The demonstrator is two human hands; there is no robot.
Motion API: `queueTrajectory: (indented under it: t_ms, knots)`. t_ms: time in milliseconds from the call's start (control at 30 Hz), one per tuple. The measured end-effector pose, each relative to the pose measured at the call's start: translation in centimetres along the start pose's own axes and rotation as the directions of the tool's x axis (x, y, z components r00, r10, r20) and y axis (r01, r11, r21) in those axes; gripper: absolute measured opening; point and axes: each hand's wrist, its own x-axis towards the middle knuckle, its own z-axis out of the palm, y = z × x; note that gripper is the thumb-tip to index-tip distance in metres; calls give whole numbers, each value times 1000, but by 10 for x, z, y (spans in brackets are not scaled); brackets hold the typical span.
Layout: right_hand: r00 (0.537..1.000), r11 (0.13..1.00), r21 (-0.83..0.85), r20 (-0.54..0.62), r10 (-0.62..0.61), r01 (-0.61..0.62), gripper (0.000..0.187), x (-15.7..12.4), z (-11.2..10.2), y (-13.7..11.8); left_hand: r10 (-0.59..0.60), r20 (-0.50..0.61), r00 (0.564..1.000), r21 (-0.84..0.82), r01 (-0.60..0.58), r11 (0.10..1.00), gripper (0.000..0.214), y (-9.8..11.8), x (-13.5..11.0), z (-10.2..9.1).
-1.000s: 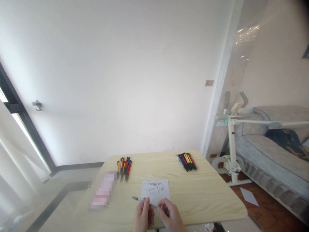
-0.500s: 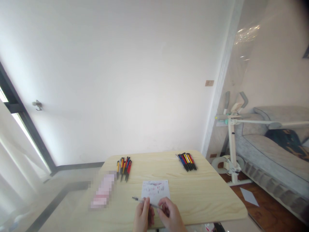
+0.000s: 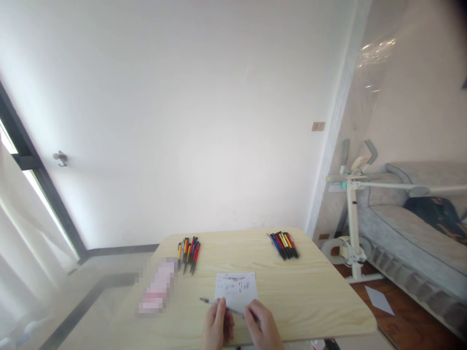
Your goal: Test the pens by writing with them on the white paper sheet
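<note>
A slim grey pen (image 3: pixel 233 310) lies slantwise between my two hands, above the near edge of a paper sheet (image 3: pixel 241 287) with pink and dark scribbles. My left hand (image 3: pixel 216 323) pinches it near its dark left end, thumb on top. At the pen's right end, the thumb and fingers of my right hand (image 3: pixel 261 323) are closed; that tip is partly hidden by them. Beyond the paper on the left lies a loose group of coloured pens (image 3: pixel 188 255). A tighter row of pens (image 3: pixel 283 245) lies at the back right.
Everything rests on a pale wooden table (image 3: pixel 310 296) with rounded corners. A blurred-out pink item (image 3: pixel 157 289) is at the table's left side. A white wall (image 3: pixel 219 146) rises behind. To the right stand an exercise machine (image 3: pixel 353 223) and a grey sofa (image 3: pixel 397 223).
My right hand's fingers have shifted slightly and drawn together at the pen's right end. The left hand keeps its hold. The view has moved very slightly.
</note>
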Motion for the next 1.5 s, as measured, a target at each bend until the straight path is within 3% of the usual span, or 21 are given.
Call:
queueTrajectory:
  t_ms: [200, 733, 1167, 1500]
  knots:
    - [997, 999, -17, 71, 34, -33, 44, 0, -5, -1, 9, -4, 1000, -17, -9, 1000, 59, 5, -3, 2]
    - [989, 995, 9, 115, 98, -100, 52, -1, -2, 5, 13, 14, 1000, -21, -12, 1000, 58, 2, -1, 0]
    - [989, 997, -17, 122, 81, -79, 45, -1, -2, 7, 19, -17, 1000, 9, -19, 1000, 58, 12, -10, 4]
    - [986, 995, 42, 145, 84, -91, 39, 1, -5, 5, 1, 1, 1000, -7, -1, 1000, 60, 2, -1, 0]
